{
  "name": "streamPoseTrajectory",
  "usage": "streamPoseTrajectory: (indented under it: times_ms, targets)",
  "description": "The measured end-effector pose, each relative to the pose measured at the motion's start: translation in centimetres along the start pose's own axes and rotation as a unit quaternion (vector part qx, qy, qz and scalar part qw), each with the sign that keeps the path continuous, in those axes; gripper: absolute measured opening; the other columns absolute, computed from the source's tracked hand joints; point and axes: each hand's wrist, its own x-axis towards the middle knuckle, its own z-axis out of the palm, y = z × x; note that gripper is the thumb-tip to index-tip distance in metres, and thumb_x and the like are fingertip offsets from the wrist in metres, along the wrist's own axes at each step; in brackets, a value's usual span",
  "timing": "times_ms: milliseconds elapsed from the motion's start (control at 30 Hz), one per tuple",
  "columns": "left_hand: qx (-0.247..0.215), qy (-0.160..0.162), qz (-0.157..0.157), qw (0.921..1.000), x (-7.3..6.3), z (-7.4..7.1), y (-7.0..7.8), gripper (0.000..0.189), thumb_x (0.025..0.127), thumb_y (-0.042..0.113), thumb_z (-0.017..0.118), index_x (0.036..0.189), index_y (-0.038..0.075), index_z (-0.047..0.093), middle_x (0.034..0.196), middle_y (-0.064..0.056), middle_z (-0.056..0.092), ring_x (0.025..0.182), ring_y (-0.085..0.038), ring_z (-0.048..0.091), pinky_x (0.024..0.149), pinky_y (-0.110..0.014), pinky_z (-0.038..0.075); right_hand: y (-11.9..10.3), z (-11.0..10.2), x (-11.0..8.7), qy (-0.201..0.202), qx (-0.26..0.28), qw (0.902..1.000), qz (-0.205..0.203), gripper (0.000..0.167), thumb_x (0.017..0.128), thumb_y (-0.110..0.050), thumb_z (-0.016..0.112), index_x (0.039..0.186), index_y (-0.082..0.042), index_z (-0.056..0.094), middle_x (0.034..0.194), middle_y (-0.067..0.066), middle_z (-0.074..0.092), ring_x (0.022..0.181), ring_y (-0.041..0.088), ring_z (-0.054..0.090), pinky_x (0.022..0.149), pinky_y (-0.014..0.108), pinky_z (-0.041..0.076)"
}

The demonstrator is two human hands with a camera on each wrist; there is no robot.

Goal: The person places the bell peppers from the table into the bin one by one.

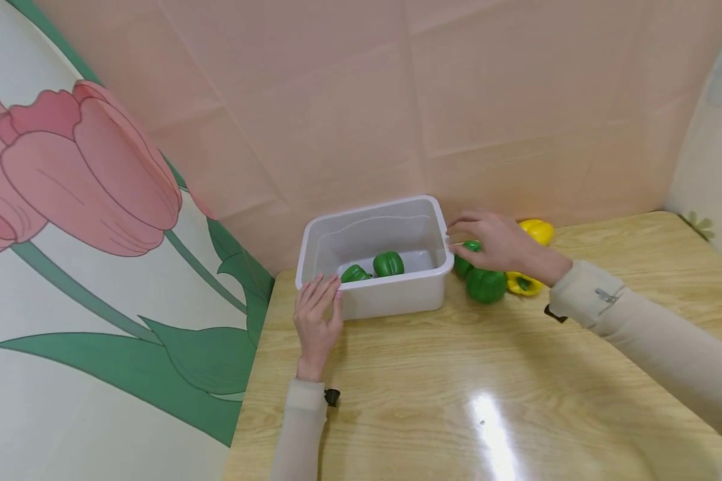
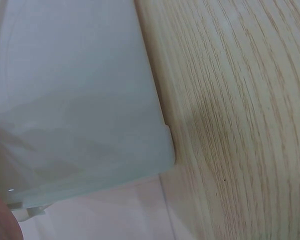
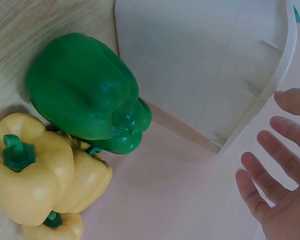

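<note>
A light grey plastic bin point(image 1: 393, 297) stands on the table by the pink backdrop. Two green bell peppers, one blocky point(image 1: 388, 264) and one partly hidden behind the front wall point(image 1: 354, 273), lie inside it. My left hand point(image 1: 317, 318) rests its fairly straight fingers on the bin's front rim near the left corner. At the right rim is my right hand point(image 1: 494, 244), fingers loosely spread and nothing between them; its thumb is at the rim in the right wrist view. Below it, outside the bin, are green bell peppers point(image 3: 80, 87) and several yellow bell peppers point(image 3: 32, 175).
The wood-grain table point(image 1: 397, 394) extends in front of the bin and to the right. A pink cloth backdrop point(image 1: 336, 113) hangs right behind the bin. On the left rises a panel point(image 1: 96, 280) painted with tulips.
</note>
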Motion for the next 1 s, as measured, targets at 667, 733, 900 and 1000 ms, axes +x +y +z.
streamPoseTrajectory:
  times_ms: [667, 733, 900, 1000]
  targets:
    - [0.005, -0.002, 0.008, 1.0, 0.1, -0.1, 0.0, 0.023, 0.099, 0.016, 0.073, 0.119, 0.007, 0.081, 0.127, -0.01, 0.078, 0.129, -0.035, 0.07, 0.113, -0.06, 0.049, 0.7, 0.2, -0.9, 0.022, 0.002, 0.9996, -0.018, 0.023, 0.094, -0.023, 0.083, 0.112, -0.009, 0.08, 0.115, 0.01, 0.076, 0.101, 0.031, 0.073, 0.083, 0.053, 0.063]
    - [0.006, 0.0, 0.01, 0.9999, 0.0, 0.0, -0.1, 0.023, 0.099, 0.016, 0.073, 0.119, 0.008, 0.081, 0.126, -0.011, 0.079, 0.128, -0.035, 0.07, 0.112, -0.06, 0.049, 0.8, 0.2, -1.1, 0.028, -0.001, 0.9993, -0.025, 0.023, 0.093, -0.022, 0.084, 0.111, -0.008, 0.08, 0.114, 0.01, 0.076, 0.1, 0.031, 0.072, 0.082, 0.053, 0.062]
    - [0.006, 0.002, 0.013, 0.9999, -0.1, 0.1, -0.1, 0.024, 0.099, 0.015, 0.073, 0.121, 0.009, 0.08, 0.124, -0.012, 0.079, 0.127, -0.036, 0.07, 0.113, -0.059, 0.049, 1.1, 0.4, -1.4, 0.041, 0.0, 0.9985, -0.037, 0.025, 0.087, -0.017, 0.087, 0.109, -0.006, 0.08, 0.113, 0.012, 0.076, 0.1, 0.033, 0.073, 0.083, 0.054, 0.062]
    - [0.007, 0.002, 0.014, 0.9999, -0.1, 0.0, -0.1, 0.024, 0.099, 0.016, 0.073, 0.121, 0.009, 0.08, 0.125, -0.012, 0.079, 0.126, -0.038, 0.071, 0.114, -0.058, 0.049, 1.2, 0.6, -1.6, 0.039, 0.0, 0.9986, -0.034, 0.028, 0.086, -0.017, 0.087, 0.11, -0.005, 0.079, 0.115, 0.014, 0.076, 0.103, 0.035, 0.073, 0.085, 0.055, 0.061]
